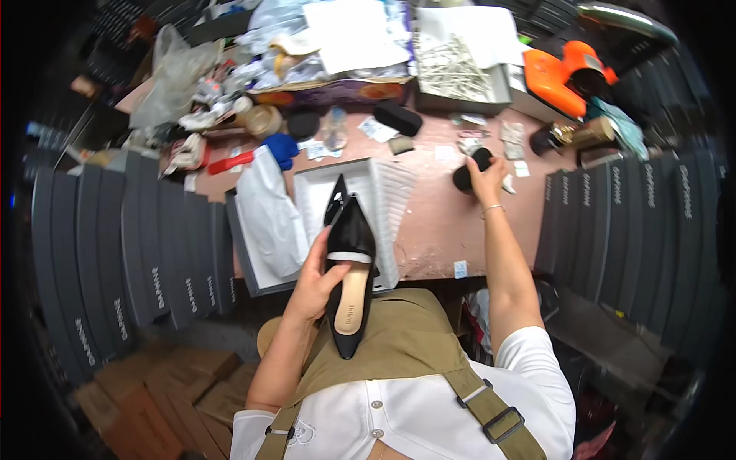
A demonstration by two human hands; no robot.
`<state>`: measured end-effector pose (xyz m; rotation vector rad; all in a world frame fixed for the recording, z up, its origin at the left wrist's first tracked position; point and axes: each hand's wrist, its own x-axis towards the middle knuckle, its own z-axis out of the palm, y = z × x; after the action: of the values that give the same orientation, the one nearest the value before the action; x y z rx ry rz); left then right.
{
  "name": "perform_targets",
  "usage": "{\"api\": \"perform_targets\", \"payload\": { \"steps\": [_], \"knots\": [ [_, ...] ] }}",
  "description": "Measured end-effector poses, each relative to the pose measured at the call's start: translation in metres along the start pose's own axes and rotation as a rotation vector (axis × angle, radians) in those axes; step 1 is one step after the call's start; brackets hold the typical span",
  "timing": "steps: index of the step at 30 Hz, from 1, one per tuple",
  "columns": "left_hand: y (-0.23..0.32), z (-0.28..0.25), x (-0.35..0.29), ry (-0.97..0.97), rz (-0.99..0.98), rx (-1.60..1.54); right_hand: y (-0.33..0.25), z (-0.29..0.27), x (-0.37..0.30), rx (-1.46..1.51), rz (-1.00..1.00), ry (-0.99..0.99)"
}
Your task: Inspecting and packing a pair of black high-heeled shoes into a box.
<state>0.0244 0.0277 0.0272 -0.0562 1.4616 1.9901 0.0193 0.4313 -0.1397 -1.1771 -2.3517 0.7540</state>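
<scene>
My left hand (313, 290) grips a black pointed-toe shoe (359, 230) in front of my apron, thumb at its opening and fingers round its side. Its beige insole and a white band across the opening face up. More glossy black pointed parts show behind it and below its insole; whether they belong to a second shoe I cannot tell. Farther right on the pink table (437, 230), my right hand (487, 181) has its fingers closed on a small round black object (464, 178), whose kind is unclear. Beyond the shoe lies an open shoe box (310, 178) with white paper (264, 218).
Stacks of dark grey shoe boxes (138, 230) hem in the left, with more boxes (629, 238) on the right. At the back stand a box of white sticks (456, 73), an orange tool (552, 80), a clear bottle (334, 129) and a plastic bag (172, 84). Cardboard cartons (153, 399) sit lower left.
</scene>
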Motion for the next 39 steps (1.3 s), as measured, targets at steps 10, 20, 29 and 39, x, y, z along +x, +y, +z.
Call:
{"api": "perform_targets", "payload": {
  "steps": [10,20,29,39],
  "knots": [
    [-0.022,0.005,-0.002,0.196,0.013,-0.129,-0.062,-0.058,-0.084,0.628,0.109,-0.277],
    [-0.021,0.013,-0.004,0.057,0.1,0.125,-0.197,-0.113,-0.155,0.42,-1.206,-0.624],
    [-0.004,-0.002,-0.021,0.14,0.214,0.026,-0.136,-0.131,-0.163,0.353,-0.575,-0.676],
    [-0.011,-0.01,-0.06,-0.046,0.041,0.05,-0.13,-0.111,-0.195,0.603,-0.185,-0.896]
  ]
}}
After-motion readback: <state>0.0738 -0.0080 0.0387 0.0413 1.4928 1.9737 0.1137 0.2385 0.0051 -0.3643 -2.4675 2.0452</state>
